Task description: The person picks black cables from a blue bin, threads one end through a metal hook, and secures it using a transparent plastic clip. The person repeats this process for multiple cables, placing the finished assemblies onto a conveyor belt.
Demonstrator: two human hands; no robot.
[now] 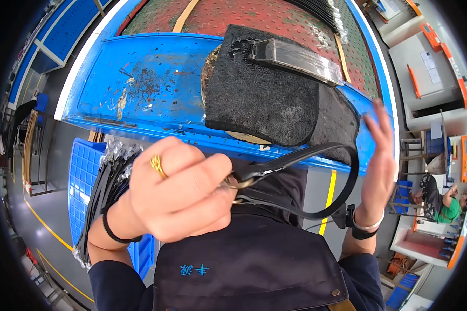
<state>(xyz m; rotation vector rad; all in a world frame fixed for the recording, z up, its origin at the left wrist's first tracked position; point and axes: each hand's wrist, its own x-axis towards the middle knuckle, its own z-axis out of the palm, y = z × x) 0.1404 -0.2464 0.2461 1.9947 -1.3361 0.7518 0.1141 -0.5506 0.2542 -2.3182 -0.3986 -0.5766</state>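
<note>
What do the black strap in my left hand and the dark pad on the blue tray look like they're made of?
Thin black looped strap: smooth with a slight sheen, probably leather or a leather-like synthetic; its brass-coloured clasp looks metal. Dark rectangular pad: matte, fuzzy nap, likely felt or fleece. Blue tray: glossy moulded plastic, scuffed.

The left hand (179, 189) is curled into a fist, so its fingertips and whatever part of the metal clasp (237, 182) they pinch are hidden; only a small bit of brass-coloured metal shows at the knuckles. The black strap (316, 155) loops away from the clasp, and its far end disappears behind the wrist of the right hand (380, 171). The black fuzzy pad (264, 98) covers most of a round tan disc (207, 67) on the blue tray (140, 83), leaving only slivers at the pad's left and near edges. A bundle of wrapped black strips (106, 176) is partly hidden behind the left forearm. The seated person (441, 199) at right is too small to make out.
</note>
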